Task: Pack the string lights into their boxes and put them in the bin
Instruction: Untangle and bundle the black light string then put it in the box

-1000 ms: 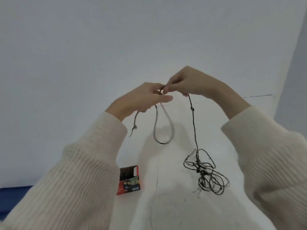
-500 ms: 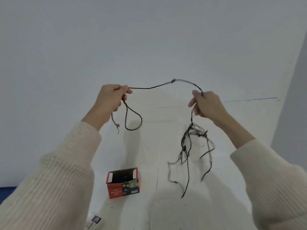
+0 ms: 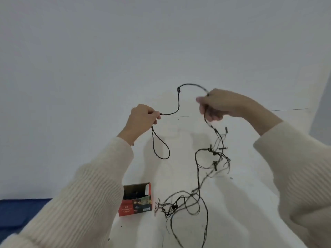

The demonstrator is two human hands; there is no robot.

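Holding the lights point(image 3: 178, 101) aloft, we clamp left hand point(image 3: 141, 119) and right hand point(image 3: 220, 104) fingers on the wire. Its tangle trails onto the table point(image 3: 241, 203) beside the open box point(image 3: 136, 203), whose dark inside we cannot make out.

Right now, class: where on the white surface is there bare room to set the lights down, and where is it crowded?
Free: the surface right of the tangle, up to the right sleeve; also beyond the box, below the loop from the left hand. Crowded: the narrow gap between box and tangle.
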